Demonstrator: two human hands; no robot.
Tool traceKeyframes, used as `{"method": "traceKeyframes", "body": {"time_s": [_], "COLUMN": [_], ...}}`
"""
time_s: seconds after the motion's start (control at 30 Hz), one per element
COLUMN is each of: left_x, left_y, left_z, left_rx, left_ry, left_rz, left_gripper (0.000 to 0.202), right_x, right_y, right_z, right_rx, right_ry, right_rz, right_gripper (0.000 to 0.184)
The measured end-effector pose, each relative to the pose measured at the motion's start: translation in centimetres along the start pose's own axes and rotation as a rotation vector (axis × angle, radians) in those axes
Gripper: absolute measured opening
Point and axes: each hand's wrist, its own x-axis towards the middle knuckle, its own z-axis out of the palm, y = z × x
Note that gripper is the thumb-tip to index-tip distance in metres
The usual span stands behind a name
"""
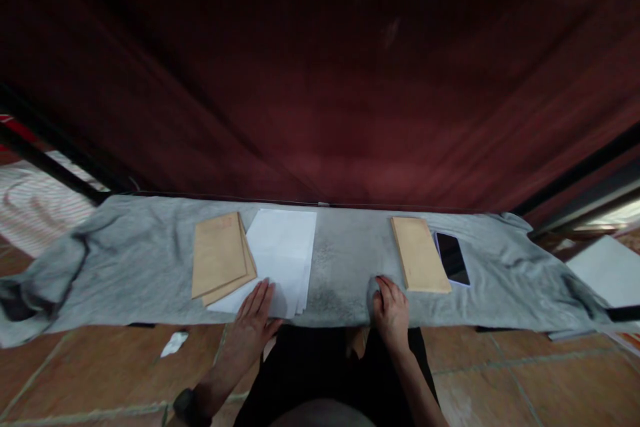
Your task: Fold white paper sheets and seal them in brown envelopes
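My left hand [256,313] lies with its fingers stretched out on the near edge of a stack of white paper sheets [283,247]. Left of the fingers, a few brown envelopes [220,253] overlap the paper and are slightly fanned out. My right hand [391,310] rests on the grey cloth [345,247] with its fingers curled in, and no object shows in it. Just beyond it to the right is a neat stack of brown envelopes [423,253], apart from the hand.
A dark-screened phone [453,259] in a light purple case lies beside the right-hand envelopes. Behind the cloth-covered surface hangs a dark red curtain [320,113]. On the tiled floor [120,373] lies a crumpled white tissue [175,343]. Dark bars frame both sides.
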Motion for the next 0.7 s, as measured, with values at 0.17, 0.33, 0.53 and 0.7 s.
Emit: {"method": "traceKeyframes", "body": {"time_s": [0.17, 0.33, 0.53, 0.7], "left_x": [0.8, 1.7, 3.3, 5.7], "left_y": [-1.5, -2.2, 1.3, 9.0], "left_z": [-0.7, -2.5, -2.9, -1.7], "left_rx": [0.108, 0.106, 0.106, 0.064], "left_ry": [-0.035, -0.048, 0.052, 0.037], "left_rz": [0.156, 0.250, 0.260, 0.390], "left_gripper": [0.056, 0.047, 0.059, 0.063], "right_x": [-0.2, -0.2, -0.1, 0.1], "right_y": [0.4, 0.3, -0.2, -0.6], "right_z": [0.2, 0.3, 0.1, -0.2], "right_rx": [-0.061, -0.086, -0.083, 0.007], "right_ry": [0.022, 0.034, 0.019, 0.014], "right_rz": [-0.065, -0.068, -0.039, 0.013], "right_gripper": [0.039, 0.040, 0.040, 0.039]}}
